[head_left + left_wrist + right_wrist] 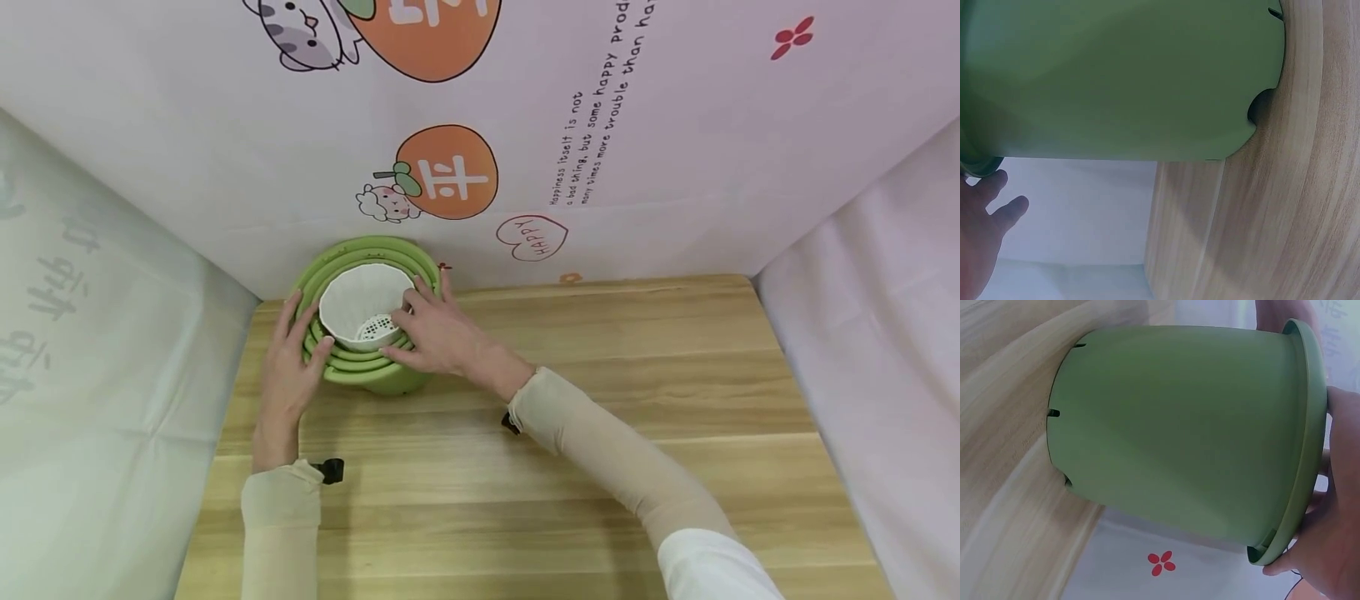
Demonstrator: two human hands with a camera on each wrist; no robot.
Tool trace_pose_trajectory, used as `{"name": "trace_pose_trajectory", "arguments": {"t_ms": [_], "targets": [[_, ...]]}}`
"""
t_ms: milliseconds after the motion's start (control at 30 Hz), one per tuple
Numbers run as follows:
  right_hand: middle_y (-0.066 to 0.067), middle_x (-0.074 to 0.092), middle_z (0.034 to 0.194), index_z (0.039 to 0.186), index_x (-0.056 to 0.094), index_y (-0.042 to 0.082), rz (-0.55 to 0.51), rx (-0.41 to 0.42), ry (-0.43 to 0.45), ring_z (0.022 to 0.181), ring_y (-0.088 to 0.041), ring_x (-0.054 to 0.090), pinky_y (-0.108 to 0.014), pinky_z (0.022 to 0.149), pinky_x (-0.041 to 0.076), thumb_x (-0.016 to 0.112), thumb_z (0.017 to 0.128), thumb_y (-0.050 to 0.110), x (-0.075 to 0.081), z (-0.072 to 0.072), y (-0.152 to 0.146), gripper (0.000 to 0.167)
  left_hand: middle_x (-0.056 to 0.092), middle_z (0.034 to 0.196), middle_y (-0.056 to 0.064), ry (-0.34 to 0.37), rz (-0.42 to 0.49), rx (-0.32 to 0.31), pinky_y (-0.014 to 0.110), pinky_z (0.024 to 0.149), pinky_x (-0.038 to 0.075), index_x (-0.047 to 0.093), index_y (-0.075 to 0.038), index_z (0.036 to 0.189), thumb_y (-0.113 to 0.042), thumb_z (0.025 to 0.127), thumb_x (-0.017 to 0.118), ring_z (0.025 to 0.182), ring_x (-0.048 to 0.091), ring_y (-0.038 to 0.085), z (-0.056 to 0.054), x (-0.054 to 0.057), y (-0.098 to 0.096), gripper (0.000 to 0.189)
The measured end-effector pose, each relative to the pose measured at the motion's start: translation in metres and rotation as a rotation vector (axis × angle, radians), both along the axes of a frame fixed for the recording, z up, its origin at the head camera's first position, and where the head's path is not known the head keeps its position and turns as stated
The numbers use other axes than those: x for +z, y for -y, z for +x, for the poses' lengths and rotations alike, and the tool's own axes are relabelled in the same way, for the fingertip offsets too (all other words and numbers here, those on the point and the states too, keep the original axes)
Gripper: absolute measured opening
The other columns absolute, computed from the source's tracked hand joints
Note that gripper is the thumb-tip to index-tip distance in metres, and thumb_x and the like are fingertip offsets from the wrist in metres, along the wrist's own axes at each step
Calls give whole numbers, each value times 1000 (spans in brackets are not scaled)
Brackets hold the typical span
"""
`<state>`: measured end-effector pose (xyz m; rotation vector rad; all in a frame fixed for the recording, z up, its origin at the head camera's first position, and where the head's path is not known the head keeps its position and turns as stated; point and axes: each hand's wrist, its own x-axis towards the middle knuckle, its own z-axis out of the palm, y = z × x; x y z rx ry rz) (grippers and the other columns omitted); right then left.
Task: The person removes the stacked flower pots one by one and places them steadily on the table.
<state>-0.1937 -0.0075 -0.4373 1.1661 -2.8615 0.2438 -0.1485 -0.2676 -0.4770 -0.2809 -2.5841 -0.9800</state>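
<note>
Three pale cloth walls (675, 167) enclose the wood-grain table (525, 500), and we note orange fruit prints (453, 171) on the far one. We find nested green pots (390, 385) upright at the table's far left, a white pot (345, 300) innermost. The left hand (291, 375) rests spread fingers on the green rims; the right hand (442, 337) pinches the white pot's right side, fingertips inside.

Soft, even light brightens the head view, with a pale sheen on the bench (420, 458) on the near side of the fingers (282, 323). Both wrist views are dimmer, bluish and hazy; shadow dulls the green pot (1116, 81) beside the fingers, and wide-angle distortion bows the bench's grain well away from them.
</note>
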Motion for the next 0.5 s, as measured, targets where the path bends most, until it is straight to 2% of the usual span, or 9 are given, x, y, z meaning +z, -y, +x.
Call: {"name": "trace_pose_trajectory", "arguments": {"t_ms": [200, 400, 500], "targets": [[-3, 58, 117, 120, 68, 21, -80, -73, 6, 141, -39, 36, -68, 115, 1, 49, 89, 72, 1, 2, 4, 62, 29, 161, 9, 3, 0, -2, 67, 108, 29, 49, -6, 146, -72, 92, 41, 146, 26, 37, -1, 1, -1, 86], [-4, 61, 107, 98, 72, 16, -172, -157, -22, 137, -38, 43, -65, 117, 4, 63, 80, 72, -1, 7, 11, 59, 28, 161, 10, 10, 2, -5, 70, 106, 30, 49, -6, 146, -70, 92, 43, 145, 27, 39, 0, 0, 0, 84], [-2, 62, 103, 94, 73, 16, -191, -178, -45, 133, -34, 49, -62, 118, 5, 67, 78, 71, -2, 8, 13, 58, 29, 161, 10, 9, 5, -4, 69, 106, 30, 49, -6, 146, -68, 93, 45, 145, 27, 39, 0, 0, 0, 82]]}}
